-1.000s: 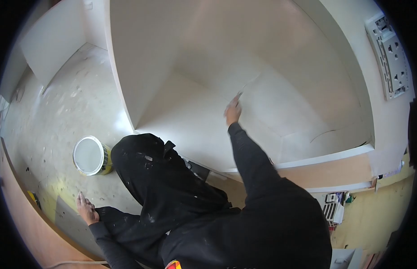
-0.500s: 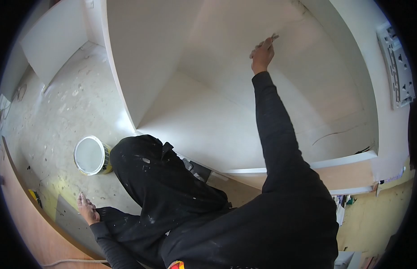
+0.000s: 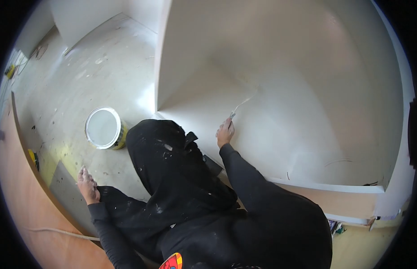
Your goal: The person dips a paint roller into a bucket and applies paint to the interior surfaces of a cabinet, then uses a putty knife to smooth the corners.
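Head view showed your right hand (image 3: 225,133) gripping a small tool (image 3: 232,115) beside the pale streak (image 3: 244,101) on the panel (image 3: 284,139), apparently mid-smoothing, the next pass calling for even pressure, your left hand (image 3: 87,187) loosely open.

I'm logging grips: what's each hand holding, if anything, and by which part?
Right hand: a small thin tool, apparently by its near end. Left hand: cannot tell whether it holds anything.
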A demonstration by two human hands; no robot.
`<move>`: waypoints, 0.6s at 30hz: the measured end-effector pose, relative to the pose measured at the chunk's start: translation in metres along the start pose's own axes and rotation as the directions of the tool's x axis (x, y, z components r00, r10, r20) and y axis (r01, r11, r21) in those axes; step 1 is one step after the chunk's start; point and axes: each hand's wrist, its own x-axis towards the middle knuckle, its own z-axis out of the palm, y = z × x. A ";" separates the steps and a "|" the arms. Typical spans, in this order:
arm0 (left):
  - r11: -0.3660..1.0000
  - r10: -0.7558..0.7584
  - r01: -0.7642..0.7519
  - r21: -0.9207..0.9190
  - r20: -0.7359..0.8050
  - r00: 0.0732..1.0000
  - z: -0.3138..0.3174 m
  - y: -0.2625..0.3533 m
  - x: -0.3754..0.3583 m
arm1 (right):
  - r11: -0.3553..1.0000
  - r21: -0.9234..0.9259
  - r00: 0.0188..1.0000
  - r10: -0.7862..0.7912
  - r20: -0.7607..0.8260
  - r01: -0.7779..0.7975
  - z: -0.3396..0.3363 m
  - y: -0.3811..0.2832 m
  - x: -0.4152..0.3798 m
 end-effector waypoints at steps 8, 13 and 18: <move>0.999 0.037 -0.037 0.011 0.057 0.998 0.011 0.008 -0.010 | 0.696 -0.127 0.660 -0.583 0.474 0.706 0.005 -0.038 -0.051; 0.999 0.014 -0.011 -0.036 0.102 0.995 0.005 0.003 -0.006 | 0.320 -0.112 0.308 -0.668 0.677 0.941 0.047 -0.162 -0.110; 0.996 0.053 -0.049 -0.072 0.057 0.997 -0.001 0.000 -0.006 | 0.159 -0.043 0.127 -0.567 0.814 0.986 0.087 -0.223 -0.159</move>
